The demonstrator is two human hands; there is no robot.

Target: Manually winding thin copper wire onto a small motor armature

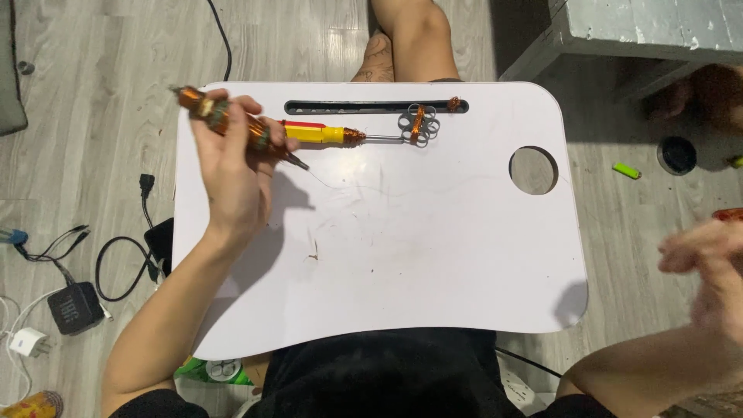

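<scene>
My left hand [232, 166] is raised over the left part of a white lap table [433, 263] and grips a long spool wound with copper wire [213, 112], a thin tip sticking out toward the right. A fine wire trails from it across the tabletop. Just beyond lies a yellow and red tool [317, 133] with a metal shaft ending in a ring-shaped metal piece wrapped with copper wire [419, 124]. My right hand [708, 259] is off the table at the right edge, blurred, fingers apart, holding nothing that I can see.
The table has a long slot [364, 107] at the back and a round hole [533, 170] on the right. Cables, a black speaker [75, 307] and a white charger [29, 341] lie on the floor at left. A green lighter [626, 170] and dark round lid [677, 155] lie at right.
</scene>
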